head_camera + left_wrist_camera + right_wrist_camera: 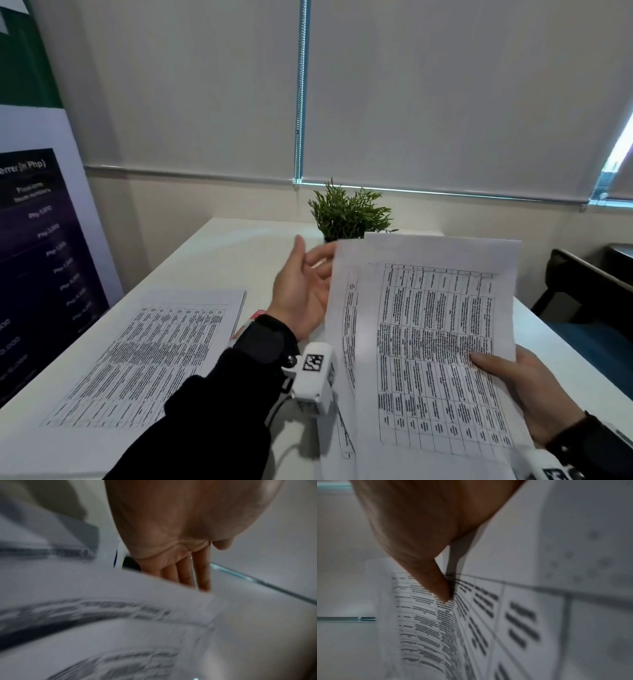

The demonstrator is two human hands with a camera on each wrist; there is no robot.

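Printed sheets (431,342) held up over the worktop (219,260)
Right hand (527,387) pinches their right edge, thumb on top; left hand (301,294) has straight fingers (186,572) behind their left edge.

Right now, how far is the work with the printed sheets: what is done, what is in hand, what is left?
Done: a printed page lies flat on the white table, at the left. In hand: the right hand pinches the raised sheets, at least two, by their right edge; the left hand, fingers straight, reaches behind their left edge. Left, probably: laying these sheets down.
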